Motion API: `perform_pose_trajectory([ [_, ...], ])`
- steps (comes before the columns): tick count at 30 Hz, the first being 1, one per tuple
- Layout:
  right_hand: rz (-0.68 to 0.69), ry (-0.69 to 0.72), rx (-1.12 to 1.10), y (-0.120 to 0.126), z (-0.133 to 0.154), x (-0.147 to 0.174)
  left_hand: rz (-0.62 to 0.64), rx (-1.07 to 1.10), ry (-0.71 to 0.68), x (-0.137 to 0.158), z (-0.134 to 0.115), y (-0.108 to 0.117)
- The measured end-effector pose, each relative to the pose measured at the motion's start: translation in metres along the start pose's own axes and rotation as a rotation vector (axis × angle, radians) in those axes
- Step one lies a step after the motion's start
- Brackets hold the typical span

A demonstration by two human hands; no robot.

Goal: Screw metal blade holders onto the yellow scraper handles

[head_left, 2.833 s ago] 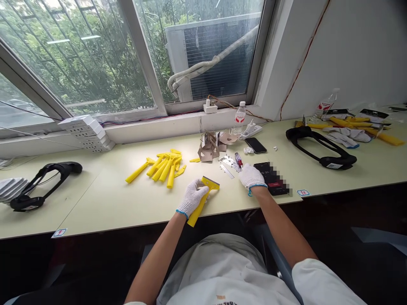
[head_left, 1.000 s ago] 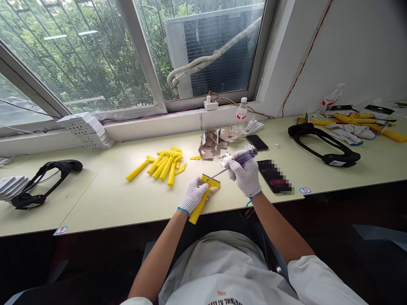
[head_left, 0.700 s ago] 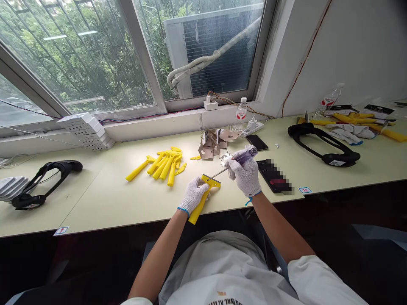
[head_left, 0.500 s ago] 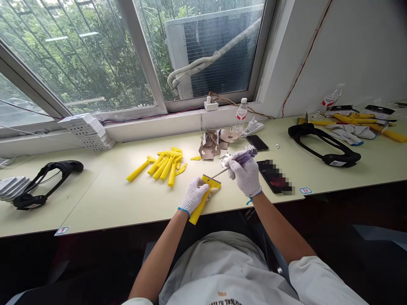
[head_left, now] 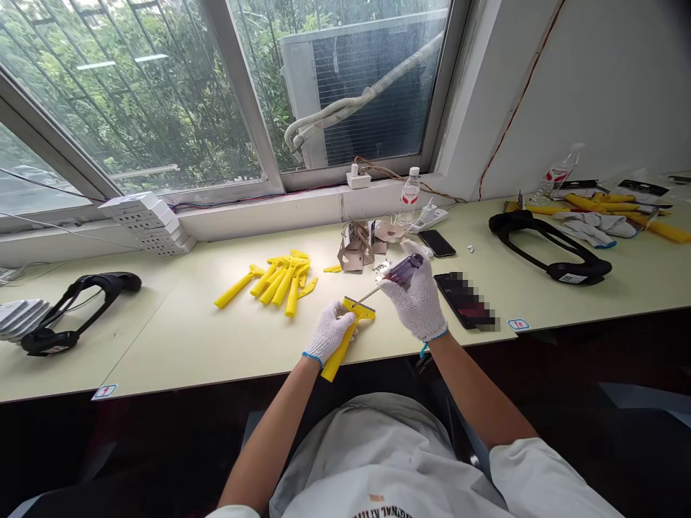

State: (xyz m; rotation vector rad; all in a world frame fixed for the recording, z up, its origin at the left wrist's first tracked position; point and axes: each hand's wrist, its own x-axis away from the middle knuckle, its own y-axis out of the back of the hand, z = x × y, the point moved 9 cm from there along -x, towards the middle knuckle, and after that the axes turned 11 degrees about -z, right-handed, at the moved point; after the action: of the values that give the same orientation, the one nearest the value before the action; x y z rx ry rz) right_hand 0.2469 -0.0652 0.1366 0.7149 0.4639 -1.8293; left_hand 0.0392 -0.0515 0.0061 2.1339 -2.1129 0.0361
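Over the near edge of the table [head_left: 242,338], the left hand [head_left: 330,334] has its fingers closed around a yellow scraper [head_left: 335,360], its head pointing far and right. Just to the right, the right hand [head_left: 422,308] curls loose fingers about a screwdriver [head_left: 402,270], whose tip meets the scraper's head; yellow handles [head_left: 281,286] lie piled farther left.

Both forearms [head_left: 274,429] angle inward; the left hand [head_left: 327,332] is curled in a grip, thumb [head_left: 345,321] uppermost, while the right hand [head_left: 419,306] (gloved, like its partner) sits higher in a looser, half-unfolded grasp.
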Motion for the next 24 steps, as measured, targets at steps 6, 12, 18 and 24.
perform_pose_trajectory([
  [6,-0.051,0.141,-0.078,-0.002,0.01,0.004,-0.005,-0.013,0.014,0.0,0.001,0.0],
  [12,-0.03,0.213,0.009,0.015,0.035,-0.004,0.004,-0.017,0.002,-0.001,0.003,0.0],
  [18,-0.183,0.2,-0.039,0.038,0.041,-0.013,0.002,-0.032,0.025,0.0,0.003,0.001],
  [24,-0.022,0.302,-0.09,0.04,0.05,-0.012,0.0,-0.039,0.024,0.002,0.0,0.002],
])
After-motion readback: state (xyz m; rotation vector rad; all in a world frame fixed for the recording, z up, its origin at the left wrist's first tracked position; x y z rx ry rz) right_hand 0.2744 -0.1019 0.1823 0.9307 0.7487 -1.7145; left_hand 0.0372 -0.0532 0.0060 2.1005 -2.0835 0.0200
